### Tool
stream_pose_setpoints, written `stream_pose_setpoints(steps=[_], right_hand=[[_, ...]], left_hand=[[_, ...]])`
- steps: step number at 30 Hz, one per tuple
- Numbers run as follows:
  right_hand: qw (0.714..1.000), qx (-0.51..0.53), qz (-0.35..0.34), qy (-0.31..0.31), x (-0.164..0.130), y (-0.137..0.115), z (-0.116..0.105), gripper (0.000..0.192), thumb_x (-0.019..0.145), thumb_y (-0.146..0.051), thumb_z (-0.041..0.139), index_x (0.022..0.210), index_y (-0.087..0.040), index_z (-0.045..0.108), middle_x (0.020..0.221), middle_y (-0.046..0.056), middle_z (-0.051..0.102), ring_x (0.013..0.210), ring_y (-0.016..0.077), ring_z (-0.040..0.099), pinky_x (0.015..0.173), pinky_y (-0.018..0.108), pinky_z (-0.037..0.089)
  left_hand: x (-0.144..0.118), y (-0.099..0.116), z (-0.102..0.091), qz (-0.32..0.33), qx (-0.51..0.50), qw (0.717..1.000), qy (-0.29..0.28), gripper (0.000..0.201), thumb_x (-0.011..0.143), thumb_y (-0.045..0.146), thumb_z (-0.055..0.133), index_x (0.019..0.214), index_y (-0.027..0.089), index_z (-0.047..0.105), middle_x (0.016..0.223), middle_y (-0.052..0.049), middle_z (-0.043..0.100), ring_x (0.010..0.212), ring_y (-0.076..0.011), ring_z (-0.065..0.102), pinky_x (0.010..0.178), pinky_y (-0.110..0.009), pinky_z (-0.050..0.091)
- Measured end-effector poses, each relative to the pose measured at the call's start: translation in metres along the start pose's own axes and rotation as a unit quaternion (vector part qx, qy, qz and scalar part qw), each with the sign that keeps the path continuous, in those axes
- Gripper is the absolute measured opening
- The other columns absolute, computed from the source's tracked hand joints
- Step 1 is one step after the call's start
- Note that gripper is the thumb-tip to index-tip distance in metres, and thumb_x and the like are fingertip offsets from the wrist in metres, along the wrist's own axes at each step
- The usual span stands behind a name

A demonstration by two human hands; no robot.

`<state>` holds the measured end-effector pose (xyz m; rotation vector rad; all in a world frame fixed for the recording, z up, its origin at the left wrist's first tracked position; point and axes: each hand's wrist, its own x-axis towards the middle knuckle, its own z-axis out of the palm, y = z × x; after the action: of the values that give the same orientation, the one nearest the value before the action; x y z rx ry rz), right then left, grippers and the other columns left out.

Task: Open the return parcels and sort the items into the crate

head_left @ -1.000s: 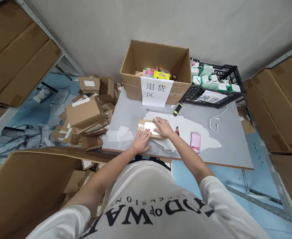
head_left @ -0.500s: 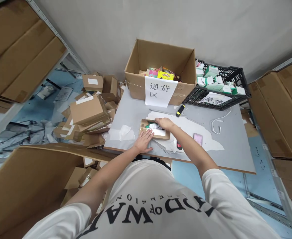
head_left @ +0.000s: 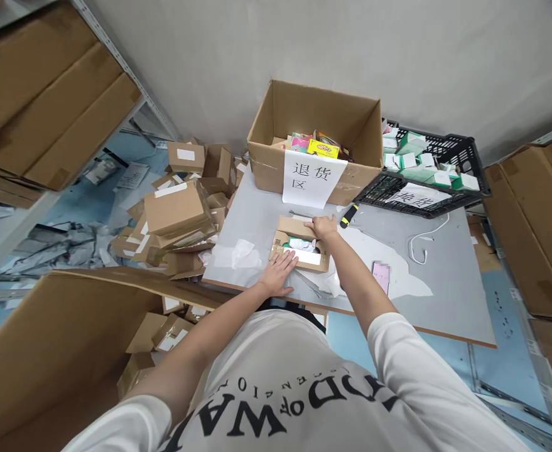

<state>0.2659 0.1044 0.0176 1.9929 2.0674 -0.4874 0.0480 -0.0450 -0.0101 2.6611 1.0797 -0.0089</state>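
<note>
I see a small cardboard parcel box (head_left: 300, 250) lying near the front edge of the grey worktop (head_left: 445, 276), with its top flap folded back. My left hand (head_left: 279, 273) lies flat and open on the near side of the box, pressing it down. My right hand (head_left: 323, 226) rests on the raised flap at the far side, fingers bent over its edge; I cannot tell how tightly they pinch it. Inside I can see something white and a bit of green, maybe soft wrapping. I think the box is light and thin, and it would bend or crush if squeezed hard, so the best place to hold it is by the two short ends or flat under the bottom. Just behind it stands a big open carton (head_left: 316, 135) with a paper sign, and a yellow and black tool (head_left: 349, 215) lies right beside my right hand. A black crate (head_left: 464, 188), a white cable (head_left: 421, 242) and a pink phone (head_left: 381, 276) sit to the right. A pile of brown boxes (head_left: 176, 213) crowds the left edge.
</note>
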Motion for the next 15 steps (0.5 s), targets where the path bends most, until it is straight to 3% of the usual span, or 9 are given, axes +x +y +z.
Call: stream_pose_setpoints(steps=[2, 5, 9, 15], right_hand=[[0.999, 0.021, 0.041, 0.011, 0.004, -0.003, 0.013, 0.059, 0.093, -0.060, 0.028, 0.114, -0.016, 0.062, 0.119, 0.018, 0.060, 0.117, 0.0316, 0.049, 0.102, 0.056, 0.022], [0.994, 0.086, 0.067, 0.023, 0.002, -0.003, 0.028, 0.056, 0.092, -0.058, 0.033, 0.124, -0.018, 0.054, 0.129, 0.017, 0.053, 0.121, 0.0311, 0.045, 0.101, 0.053, 0.028], [0.990, 0.118, 0.012, 0.080, -0.008, 0.004, 0.029, 0.044, 0.096, -0.042, 0.032, 0.129, -0.018, 0.049, 0.133, 0.016, 0.050, 0.126, 0.0278, 0.041, 0.107, 0.052, 0.021], [0.972, 0.095, -0.074, 0.204, -0.057, 0.016, 0.015, 0.045, 0.094, -0.026, 0.033, 0.136, -0.014, 0.040, 0.151, 0.015, 0.027, 0.141, 0.0303, 0.016, 0.110, 0.058, 0.011]], left_hand=[[0.001, -0.001, -0.001, 0.000, -0.001, 1.000, -0.004, 0.103, 0.069, 0.055, 0.062, 0.149, 0.013, 0.013, 0.157, -0.014, 0.010, 0.144, -0.0293, 0.005, 0.115, -0.048, 0.006], [0.001, -0.001, -0.002, 0.000, -0.003, 1.000, -0.006, 0.102, 0.070, 0.054, 0.063, 0.149, 0.013, 0.013, 0.156, -0.014, 0.010, 0.144, -0.0293, 0.005, 0.115, -0.048, 0.008], [0.001, -0.001, -0.003, 0.003, -0.009, 1.000, -0.002, 0.096, 0.072, 0.050, 0.062, 0.148, 0.014, 0.016, 0.156, -0.014, 0.012, 0.144, -0.0289, 0.008, 0.115, -0.048, 0.009], [-0.002, -0.026, -0.015, 0.009, -0.062, 0.997, 0.053, 0.079, 0.080, 0.038, 0.057, 0.147, 0.012, 0.021, 0.153, -0.016, 0.024, 0.142, -0.0250, 0.022, 0.112, -0.041, 0.025]])
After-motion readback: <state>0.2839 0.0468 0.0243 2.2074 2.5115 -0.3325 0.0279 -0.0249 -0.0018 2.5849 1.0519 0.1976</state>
